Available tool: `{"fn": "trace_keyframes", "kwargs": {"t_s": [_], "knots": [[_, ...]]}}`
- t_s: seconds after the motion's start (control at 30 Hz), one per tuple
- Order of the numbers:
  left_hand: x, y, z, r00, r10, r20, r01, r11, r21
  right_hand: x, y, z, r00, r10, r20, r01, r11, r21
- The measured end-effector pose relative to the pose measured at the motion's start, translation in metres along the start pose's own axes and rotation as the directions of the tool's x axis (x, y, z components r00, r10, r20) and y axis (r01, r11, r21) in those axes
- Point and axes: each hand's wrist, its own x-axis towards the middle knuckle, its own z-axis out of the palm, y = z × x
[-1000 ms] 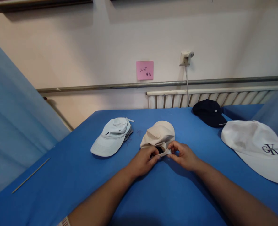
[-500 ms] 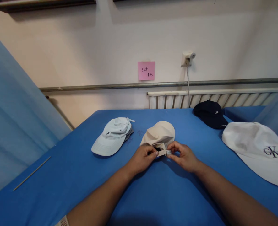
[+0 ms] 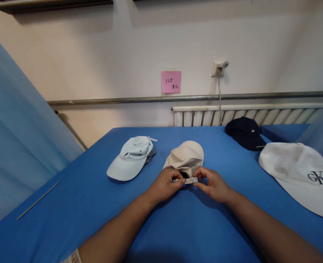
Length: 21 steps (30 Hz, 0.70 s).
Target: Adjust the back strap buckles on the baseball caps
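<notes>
A beige baseball cap (image 3: 184,157) lies on the blue-covered table with its back opening towards me and its brim pointing away. My left hand (image 3: 168,184) pinches the cap's narrow strap (image 3: 188,180) between thumb and fingers. At the strap's right end is a silver buckle (image 3: 195,179), gripped by my right hand (image 3: 212,184) at thumb and fingertips. The strap runs across between both hands below the dark opening. How far it passes through the buckle I cannot tell.
A pale blue cap (image 3: 132,157) rests on a grey one (image 3: 150,155) to the left. A navy cap (image 3: 245,132) and a white cap (image 3: 295,164) lie at the right. A thin stick (image 3: 38,200) lies far left. Behind runs a metal rail (image 3: 139,99) above a radiator (image 3: 243,109).
The strap and buckle, which sat at an angle with a small bend between them, now lie in a straighter line. My right fingertips have shifted slightly left.
</notes>
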Motion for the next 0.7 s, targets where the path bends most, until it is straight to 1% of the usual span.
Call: {"fn": "trace_keyframes", "kwargs": {"t_s": [0.07,0.33,0.43,0.5,0.57,0.63,0.7], "knots": [[0.000,0.000,0.001,1.000,0.004,-0.019,-0.004,1.000,0.007,0.000,0.000,0.001,1.000,-0.003,0.007,0.003,1.000,-0.005],[-0.001,-0.003,0.010,0.998,0.064,0.010,-0.064,0.998,0.021,-0.002,-0.003,0.010,1.000,-0.025,0.016,0.025,1.000,-0.016],[-0.003,-0.002,0.013,0.997,0.081,-0.005,-0.080,0.995,0.055,-0.002,-0.004,0.014,1.000,-0.017,0.023,0.017,1.000,-0.006],[-0.004,-0.001,0.014,0.996,0.085,-0.030,-0.083,0.993,0.082,-0.002,-0.004,0.017,1.000,-0.002,0.006,0.001,0.999,0.051],[-0.006,0.000,0.014,0.994,0.104,-0.045,-0.099,0.989,0.107,-0.002,-0.003,0.018,1.000,0.022,-0.010,-0.020,0.987,0.160],[-0.007,0.002,0.013,0.988,0.145,-0.054,-0.137,0.981,0.137,-0.001,-0.002,0.018,0.999,0.047,-0.018,-0.040,0.961,0.273],[-0.007,0.002,0.012,0.979,0.195,-0.054,-0.182,0.966,0.181,-0.002,-0.001,0.018,0.998,0.066,-0.023,-0.054,0.939,0.341]]}}
